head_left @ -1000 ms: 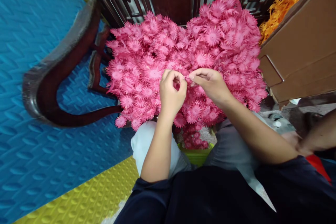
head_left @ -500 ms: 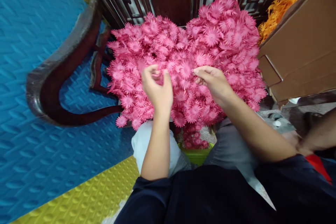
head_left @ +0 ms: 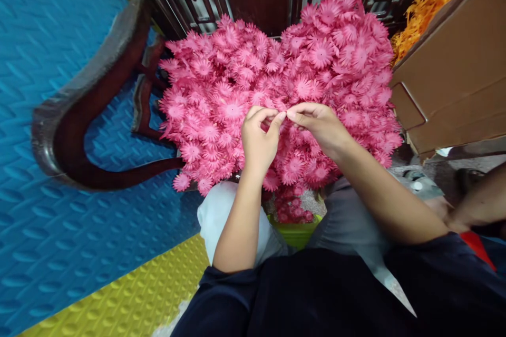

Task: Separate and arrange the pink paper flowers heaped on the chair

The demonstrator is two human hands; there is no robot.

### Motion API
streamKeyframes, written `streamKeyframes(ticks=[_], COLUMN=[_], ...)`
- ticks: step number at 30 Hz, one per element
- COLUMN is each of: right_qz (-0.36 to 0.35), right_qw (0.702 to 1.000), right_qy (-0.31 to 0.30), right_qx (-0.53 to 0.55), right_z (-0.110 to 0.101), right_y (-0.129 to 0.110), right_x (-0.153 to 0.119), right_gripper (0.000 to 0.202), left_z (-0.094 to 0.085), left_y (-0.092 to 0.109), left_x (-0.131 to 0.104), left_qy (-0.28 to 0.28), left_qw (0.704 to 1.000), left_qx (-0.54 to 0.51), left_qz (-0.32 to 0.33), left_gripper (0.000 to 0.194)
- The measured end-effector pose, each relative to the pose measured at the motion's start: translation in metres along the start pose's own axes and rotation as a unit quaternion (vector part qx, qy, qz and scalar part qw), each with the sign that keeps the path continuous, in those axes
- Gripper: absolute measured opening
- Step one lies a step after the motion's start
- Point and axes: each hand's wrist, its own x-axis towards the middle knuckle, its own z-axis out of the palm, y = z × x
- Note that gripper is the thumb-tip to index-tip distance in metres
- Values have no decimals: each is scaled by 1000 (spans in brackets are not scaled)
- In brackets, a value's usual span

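Over the middle of the heap of pink flowers, our left hand and right hand come nearly tip to tip, each thumb and forefinger drawn close, though we cannot tell whether either pinches anything. The heap lies beneath and all round that meeting point, stretching longest from side to side, so neither hand is clearly nearer; one broad blossom tops it just beside our left hand.

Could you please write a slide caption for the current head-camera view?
The left hand and right hand pinch close together over massed pink flowers, beside a cardboard box.
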Motion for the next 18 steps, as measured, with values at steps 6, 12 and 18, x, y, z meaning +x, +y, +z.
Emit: streamKeyframes(ticks=[6,12,18], right_qz=[38,35,47], right_qw=[999,998,990], right_qy=[-5,29,97], right_qx=[21,50,89], right_z=[1,-1,-8], right_y=[-2,1,1], right_x=[-1,1,5], right_gripper=[27,28,22], left_z=[0,-6,-17], left_y=[1,3,-12], left_x=[0,1,8], left_qy=[-4,8,121], left_qw=[1000,1000,992], left_qx=[27,15,37], left_qz=[2,4,-30], left_gripper=[16,17,11])
